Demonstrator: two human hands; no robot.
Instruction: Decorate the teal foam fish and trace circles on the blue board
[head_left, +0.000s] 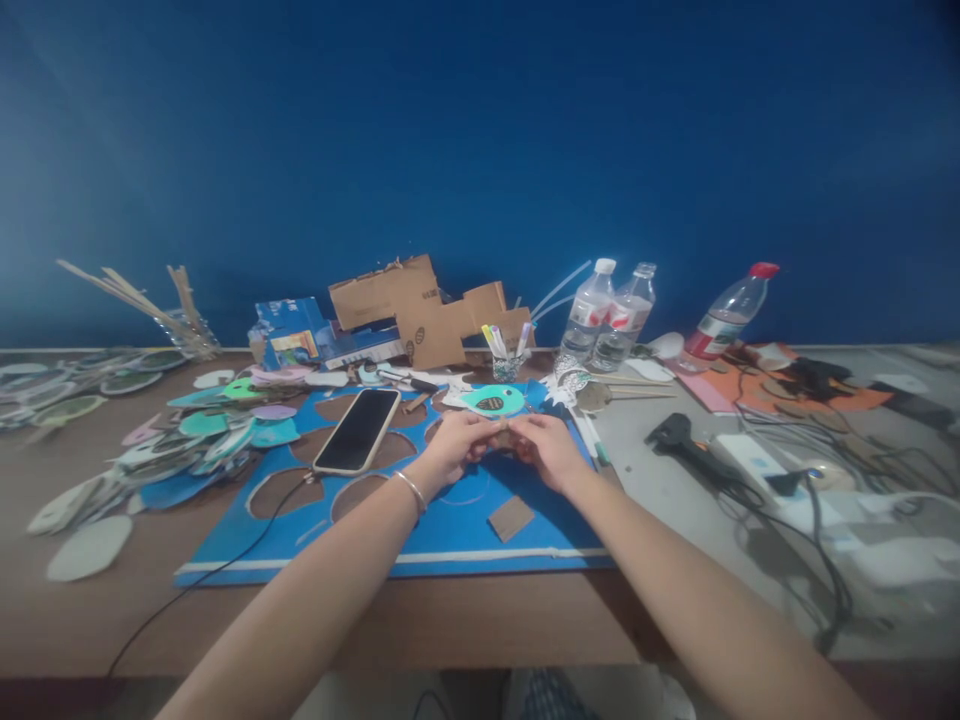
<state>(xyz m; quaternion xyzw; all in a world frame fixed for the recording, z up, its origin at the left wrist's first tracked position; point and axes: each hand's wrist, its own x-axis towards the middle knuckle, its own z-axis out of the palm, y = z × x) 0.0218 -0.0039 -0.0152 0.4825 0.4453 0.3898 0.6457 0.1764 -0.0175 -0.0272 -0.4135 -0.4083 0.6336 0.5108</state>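
You are pinching a small brown piece [501,440] between your left hand [454,447] and right hand [550,452], both grips closed on it, lying sideways over the blue sheet [465,535] near the bench's middle.

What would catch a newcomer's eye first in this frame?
Both hands, the left hand and right hand, meet at the centre over a small brown cardboard piece, pinching it in a shared grip. Beneath them lies a large blue sheet with round cut-out holes, and a black smartphone rests on its left part. Three clear plastic water bottles stand at the back right before the blue wall.
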